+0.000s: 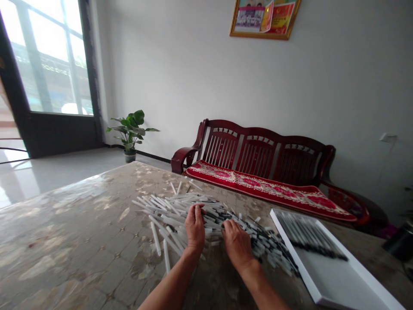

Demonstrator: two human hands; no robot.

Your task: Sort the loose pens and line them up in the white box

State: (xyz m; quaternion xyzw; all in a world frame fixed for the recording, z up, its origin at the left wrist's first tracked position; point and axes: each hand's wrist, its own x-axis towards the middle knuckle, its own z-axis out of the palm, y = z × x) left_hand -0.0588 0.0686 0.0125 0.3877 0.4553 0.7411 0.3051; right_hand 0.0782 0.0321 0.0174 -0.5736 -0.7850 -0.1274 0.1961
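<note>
Glossy patterned table [80, 241]: hands [195, 228] [237, 244] rest on slim plastic pens [167, 211].

The counter [74, 241] is free toward nine o'clock; the pen pile [167, 211] blocks twelve o'clock, the white tray [342, 284] blocks three o'clock.

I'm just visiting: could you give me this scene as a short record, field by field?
Setting: indoor room, patterned table
Left hand: palm down on the pile of pens, grip unclear
Right hand: beside it on the same pile, fingers curled in, grip unclear
Pile: white and dark tubes, loosely heaped
White tray: right of the pile, row of dark pens inside
Behind: wooden bench with red cushion, potted plant, framed picture on the wall
</note>
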